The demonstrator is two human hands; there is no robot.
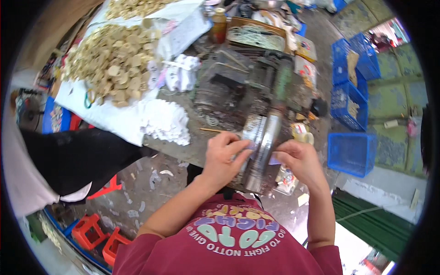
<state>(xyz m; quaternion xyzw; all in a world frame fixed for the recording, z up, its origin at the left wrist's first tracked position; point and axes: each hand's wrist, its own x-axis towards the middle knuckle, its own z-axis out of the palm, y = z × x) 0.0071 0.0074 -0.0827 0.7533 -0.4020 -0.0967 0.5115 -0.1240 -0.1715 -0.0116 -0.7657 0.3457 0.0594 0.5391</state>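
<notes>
Head view has your left hand point(223, 158) curled against the near side of a shiny metal roller point(262, 142), fingers bent and pressing a small pale sheet point(248, 144) onto the drum; whether the fingertips actually pinch that sheet cannot be told. Your right hand point(300, 160) sits just across the roller, fingers half closed, thumb and forefinger nipping the pale sheet's other edge where it pokes out beside the metal. The roller lies between your two hands, touching both, and belongs to a dark, greasy machine point(238, 87) that stretches away beyond your knuckles. Past your left hand, a heap of white paper pieces point(165, 121) lies on the bench point(176, 144), with a mound of tan square pieces point(112, 62) farther off. Well out from your right hand stands a blue plastic crate point(352, 153).
</notes>
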